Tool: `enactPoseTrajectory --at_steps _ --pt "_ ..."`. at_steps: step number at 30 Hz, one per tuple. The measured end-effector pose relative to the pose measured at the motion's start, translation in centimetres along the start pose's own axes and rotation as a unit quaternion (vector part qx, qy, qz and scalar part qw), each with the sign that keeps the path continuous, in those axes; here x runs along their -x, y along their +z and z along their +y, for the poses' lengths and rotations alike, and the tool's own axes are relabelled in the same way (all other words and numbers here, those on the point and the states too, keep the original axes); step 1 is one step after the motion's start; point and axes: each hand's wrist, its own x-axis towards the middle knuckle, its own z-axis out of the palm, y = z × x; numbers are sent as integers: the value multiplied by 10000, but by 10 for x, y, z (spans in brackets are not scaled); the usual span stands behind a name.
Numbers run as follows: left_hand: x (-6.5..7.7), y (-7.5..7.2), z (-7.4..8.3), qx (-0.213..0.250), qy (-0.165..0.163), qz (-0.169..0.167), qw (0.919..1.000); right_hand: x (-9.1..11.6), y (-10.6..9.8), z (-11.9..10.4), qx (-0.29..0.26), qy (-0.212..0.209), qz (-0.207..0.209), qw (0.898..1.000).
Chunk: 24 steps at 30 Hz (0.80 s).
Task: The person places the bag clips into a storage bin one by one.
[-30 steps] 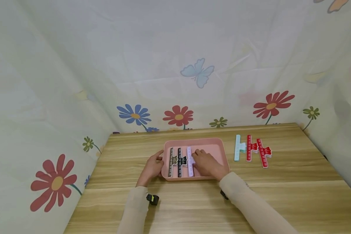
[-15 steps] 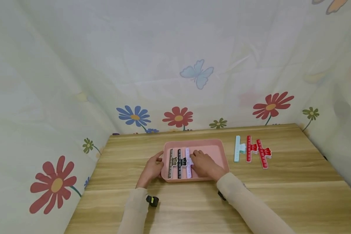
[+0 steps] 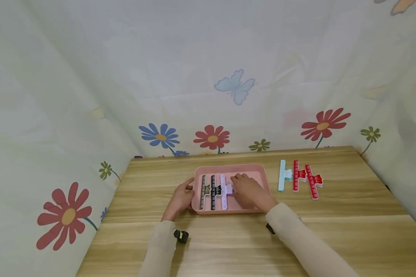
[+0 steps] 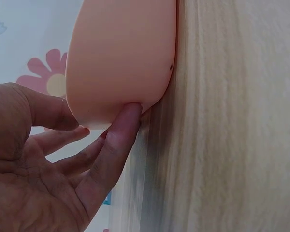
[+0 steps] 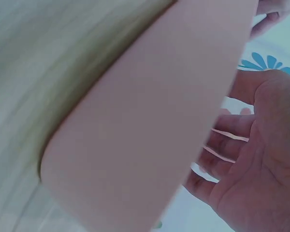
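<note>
A pink tray (image 3: 244, 167) lies on the table with three keyboard-patterned music clips side by side in its left half. From the left they are a dark brown clip (image 3: 203, 192), a black clip (image 3: 213, 194) and a lilac clip (image 3: 224, 196). My left hand (image 3: 181, 197) holds the tray's left end; in the left wrist view a fingertip (image 4: 128, 116) presses low on its outer wall. Over the tray's right half, my right hand (image 3: 247, 191) has relaxed fingers close beside the lilac clip's handle. The tray wall hides those fingertips in the right wrist view.
Right of the tray, a light blue clip (image 3: 281, 176) and two red clips lie on the wooden table (image 3: 228, 246), the nearer red clip (image 3: 296, 177) upright in line and the outer red clip (image 3: 312, 182) slanted. A flower-printed curtain (image 3: 180, 96) hangs behind and beside the table.
The lilac clip has shifted slightly left, closer to the black clip. My right hand has let go of it and drawn off to the right, uncovering its handle. My left hand stays on the tray.
</note>
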Motion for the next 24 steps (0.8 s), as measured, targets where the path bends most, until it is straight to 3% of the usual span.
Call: enactPoseTrajectory --at_steps 6,18,24 --pt "2 -1 1 28 -44 35 10000 5 -6 7 -1 54 77 10000" --pt "3 -1 1 66 -68 48 9999 19 -20 25 -13 -156 766 9969" --pt "2 0 3 180 -56 15 9998 23 -32 34 19 -155 742 9971"
